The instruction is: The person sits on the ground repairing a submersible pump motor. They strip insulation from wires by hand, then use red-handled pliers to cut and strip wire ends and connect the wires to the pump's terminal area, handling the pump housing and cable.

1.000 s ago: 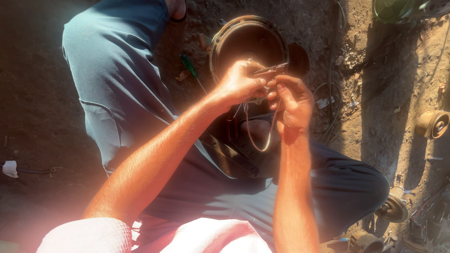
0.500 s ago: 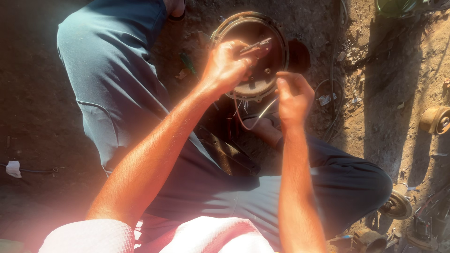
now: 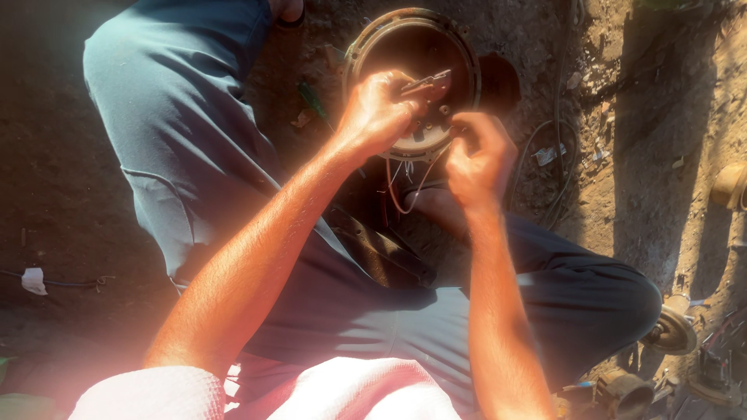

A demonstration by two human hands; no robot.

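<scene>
- While the person crouches over bare dirt ground (image 3: 638,179), both hands meet near the top centre of the frame, over a round metal housing (image 3: 412,70) that lies on the soil.
- The left hand (image 3: 377,113) has its grip closed around a pair of pliers (image 3: 426,82), whose dark handles stick out toward the upper right, across the open ring of the housing.
- The right hand (image 3: 478,159) sits just beside it, lower and to the right, fingers curled in tight; it seems to pinch thin wires (image 3: 408,183) at the housing's lower edge, but I cannot tell for sure what is between the fingertips.
- Those wires, reddish and pale, hang in a loop below the housing, between the two wrists.
- A green-handled screwdriver (image 3: 313,101) lies on the ground just left of the housing, beside the grey-blue trouser leg (image 3: 179,140) that fills the upper left.
- A dark cable (image 3: 556,167) curls over the dirt to the right of the hands.
- At the right edge and lower right corner, well apart from the hands, rest several worn round metal parts (image 3: 671,333), partly in shadow.
- A small white scrap (image 3: 33,280) lies at the far left edge.
- Strong sun glare washes out the forearms and the white-and-red cloth (image 3: 311,393) at the bottom.
</scene>
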